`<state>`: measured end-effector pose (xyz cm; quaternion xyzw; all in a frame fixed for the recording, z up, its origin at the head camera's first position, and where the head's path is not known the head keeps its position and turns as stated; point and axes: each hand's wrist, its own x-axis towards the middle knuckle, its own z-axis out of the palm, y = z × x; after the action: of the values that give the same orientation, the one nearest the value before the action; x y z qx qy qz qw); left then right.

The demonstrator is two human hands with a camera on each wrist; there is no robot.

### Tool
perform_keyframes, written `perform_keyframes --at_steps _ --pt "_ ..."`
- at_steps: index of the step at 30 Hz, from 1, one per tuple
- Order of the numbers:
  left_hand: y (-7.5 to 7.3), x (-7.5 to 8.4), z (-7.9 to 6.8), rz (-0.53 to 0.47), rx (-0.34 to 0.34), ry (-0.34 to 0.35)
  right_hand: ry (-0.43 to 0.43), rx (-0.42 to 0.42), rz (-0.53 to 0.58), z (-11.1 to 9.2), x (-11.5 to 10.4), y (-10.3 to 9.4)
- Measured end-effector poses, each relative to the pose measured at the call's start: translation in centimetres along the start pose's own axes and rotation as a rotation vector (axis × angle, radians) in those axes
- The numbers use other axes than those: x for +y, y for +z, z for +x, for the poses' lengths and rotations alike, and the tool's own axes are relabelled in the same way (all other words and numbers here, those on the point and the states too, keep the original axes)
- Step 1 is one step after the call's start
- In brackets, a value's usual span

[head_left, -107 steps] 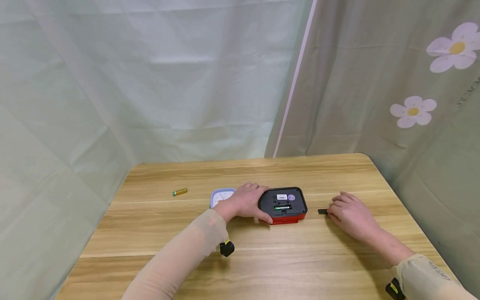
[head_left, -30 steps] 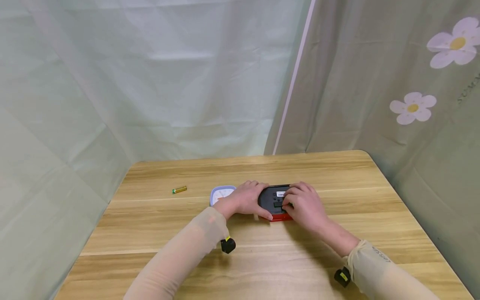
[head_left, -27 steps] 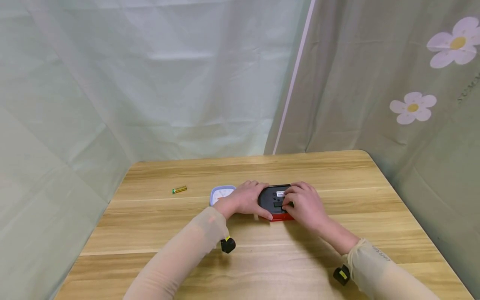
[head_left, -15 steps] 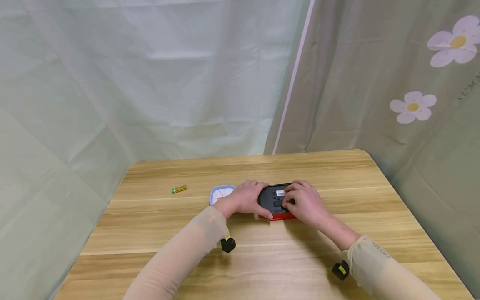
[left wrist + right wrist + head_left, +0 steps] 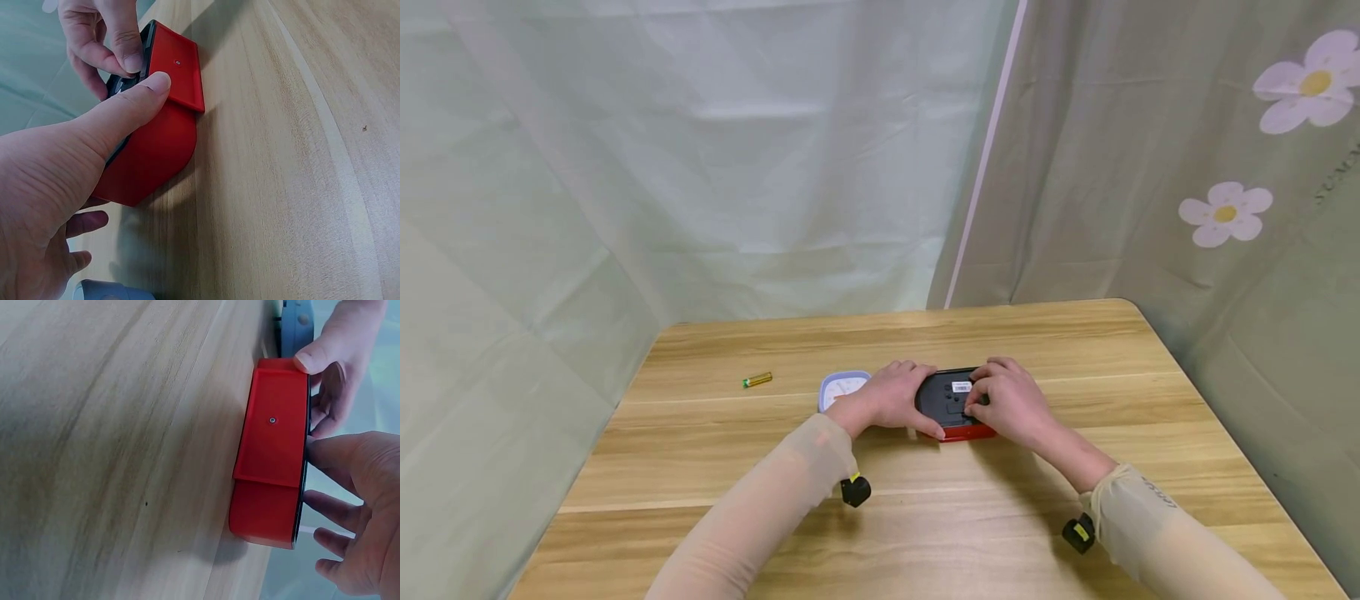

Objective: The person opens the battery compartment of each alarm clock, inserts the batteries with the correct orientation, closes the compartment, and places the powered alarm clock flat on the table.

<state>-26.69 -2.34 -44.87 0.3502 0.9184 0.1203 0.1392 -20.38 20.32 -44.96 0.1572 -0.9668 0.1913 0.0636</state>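
A red device with a black back (image 5: 937, 398) lies back side up on the table; its front is hidden. My left hand (image 5: 895, 397) grips its left end, the thumb (image 5: 149, 89) along the near red side and the fingers at the far edge. With bent thumb and fingers, my right hand (image 5: 1011, 403) works on the small battery cover (image 5: 956, 408), which looks level with the black back. In the right wrist view, the thumb touches the back of the red body (image 5: 270, 431), while the outer fingers (image 5: 334, 540) spread off to the side.
A pale blue-rimmed clock or timer (image 5: 842, 386) sits just left of the device, partly behind my left hand. Farther left lies a gold and green battery (image 5: 757, 380). The wooden table (image 5: 880, 533) ends at a hanging curtain (image 5: 790, 167) at the back.
My right hand came from the right with the black cover to the device. The battery slot, showing green earlier, is now covered. My left hand stays in place.
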Motion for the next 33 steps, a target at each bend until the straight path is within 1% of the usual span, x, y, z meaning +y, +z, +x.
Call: perform_keyframes --at_steps 3,6,9,12,16,18,20,21,23,25,27,28,31,33 --pt "0.0 0.1 0.0 0.005 0.003 -0.002 -0.007 -0.003 0.016 -0.1 0.2 0.0" --pt "0.1 0.2 0.0 0.002 0.005 0.001 -0.017 -0.013 0.068 -0.3 0.6 -0.2" --pt "0.2 0.2 0.1 -0.009 0.006 0.006 -0.004 -0.006 0.151 -0.6 1.6 -0.9" --pt "0.2 0.3 0.1 -0.016 0.010 0.004 0.010 0.013 0.200 -0.8 2.8 -1.9" --pt "0.1 0.2 0.0 -0.006 0.017 -0.002 0.012 -0.005 0.193 -1.2 4.4 -2.9" --pt "0.0 0.2 -0.1 -0.006 0.018 -0.003 0.021 -0.019 0.198 -1.5 5.0 -2.9" --pt "-0.1 0.1 -0.1 -0.010 0.014 -0.004 0.021 -0.009 0.204 -1.6 5.3 -2.5" --pt "-0.1 0.1 -0.1 -0.012 0.013 -0.005 0.005 0.004 0.198 -1.5 5.3 -2.2" --pt "-0.2 0.1 -0.1 -0.015 0.009 -0.010 -0.060 0.033 0.167 -1.3 4.9 -1.6" --pt "-0.4 0.0 0.0 -0.014 0.003 -0.013 -0.134 0.052 0.122 -0.9 4.1 -1.0" --pt "-0.4 0.0 0.0 -0.008 0.001 -0.014 -0.199 0.052 0.080 -0.4 3.1 -0.6" --pt "-0.5 0.0 0.0 -0.006 0.000 -0.014 -0.218 0.044 0.066 -0.2 2.7 -0.4" --pt "-0.4 -0.1 0.0 -0.003 0.002 -0.008 -0.226 0.022 0.046 0.4 1.7 0.0" --pt "-0.4 -0.1 0.0 -0.004 0.005 -0.005 -0.211 0.014 0.039 0.7 1.4 0.2"
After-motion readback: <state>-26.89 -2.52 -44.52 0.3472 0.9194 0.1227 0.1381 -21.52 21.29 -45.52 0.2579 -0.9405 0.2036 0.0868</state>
